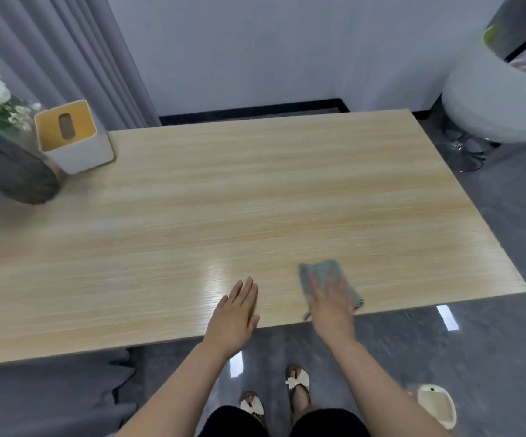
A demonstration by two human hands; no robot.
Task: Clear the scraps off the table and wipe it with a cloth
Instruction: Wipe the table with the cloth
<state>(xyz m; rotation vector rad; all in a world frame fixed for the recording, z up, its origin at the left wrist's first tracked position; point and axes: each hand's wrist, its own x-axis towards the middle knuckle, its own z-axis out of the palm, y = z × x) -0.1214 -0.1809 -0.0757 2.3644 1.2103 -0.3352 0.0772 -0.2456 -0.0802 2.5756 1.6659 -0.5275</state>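
Observation:
A light wooden table (224, 200) fills the middle of the view. Near its front edge lies a grey-green cloth (325, 274), and my right hand (329, 302) presses flat on top of it, fingers spread; the hand and cloth are blurred. To the left of it my left hand (235, 313) hovers flat over the table's front edge, fingers together and straight, holding nothing. No scraps show on the tabletop.
A white tissue box with a yellow top (72, 137) and a dark grey vase of white flowers (12, 171) stand at the table's far left. A white round chair (495, 99) stands at the right. A cream bin (437, 405) sits on the floor by my feet.

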